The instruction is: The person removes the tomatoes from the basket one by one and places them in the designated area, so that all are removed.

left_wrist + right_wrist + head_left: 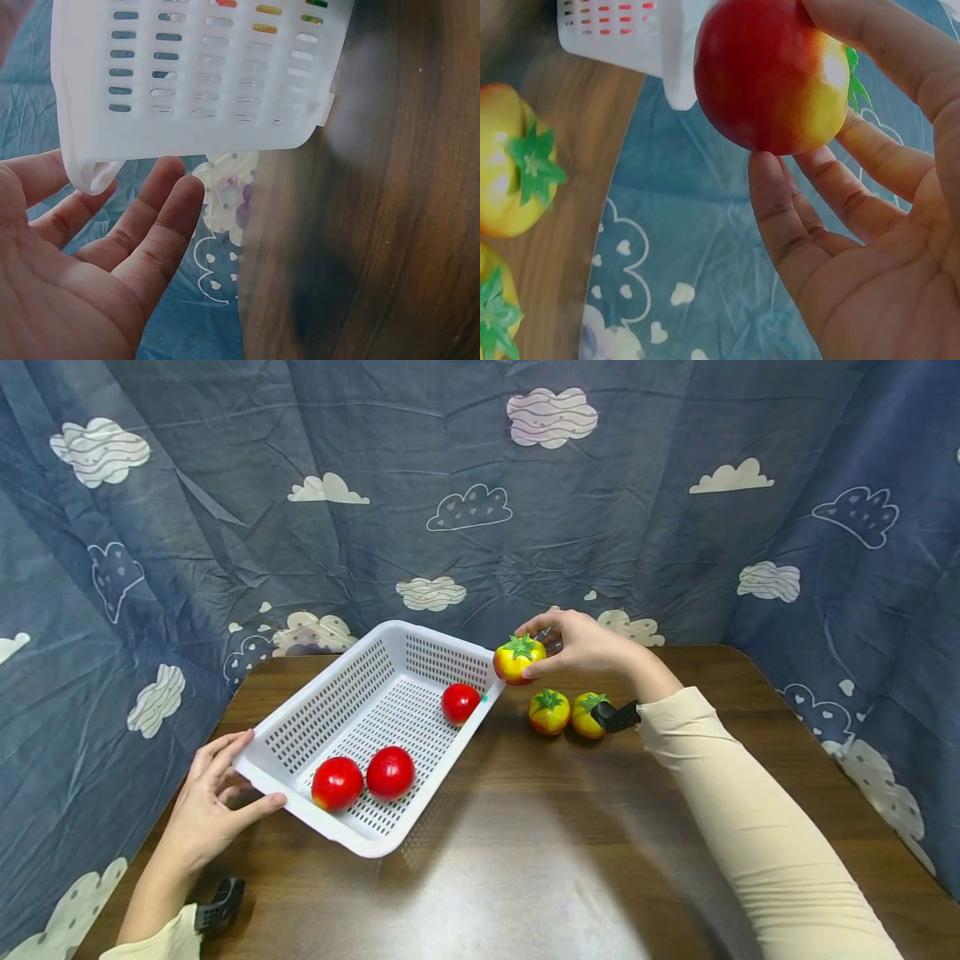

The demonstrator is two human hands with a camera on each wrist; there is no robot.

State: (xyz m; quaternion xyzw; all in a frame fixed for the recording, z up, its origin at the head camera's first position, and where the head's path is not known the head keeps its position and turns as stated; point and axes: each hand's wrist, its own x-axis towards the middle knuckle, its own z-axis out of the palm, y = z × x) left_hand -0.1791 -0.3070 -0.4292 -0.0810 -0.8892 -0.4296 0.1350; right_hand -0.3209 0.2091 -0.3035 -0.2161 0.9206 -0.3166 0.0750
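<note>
My right hand [588,642] holds a yellow-and-red tomato [519,660] with a green leafy top, just beyond the basket's right rim. Seen from the right wrist, its glossy red underside faces the camera, with thumb and fingertips around it. At the near left corner of the white perforated basket [330,828], my left hand [202,814] grips the rim between thumb and fingers; its other fingers extend below in the left wrist view. Inside lie three red round fruits: one [337,783] and another [390,773] side by side, a third [460,703] by the right wall.
Two more yellow tomatoes, one [549,712] and another [588,716] partly behind the right wrist strap [617,717], sit on the brown wooden table [540,860] right of the basket. A blue cloud-patterned cloth [420,460] hangs behind and at both sides.
</note>
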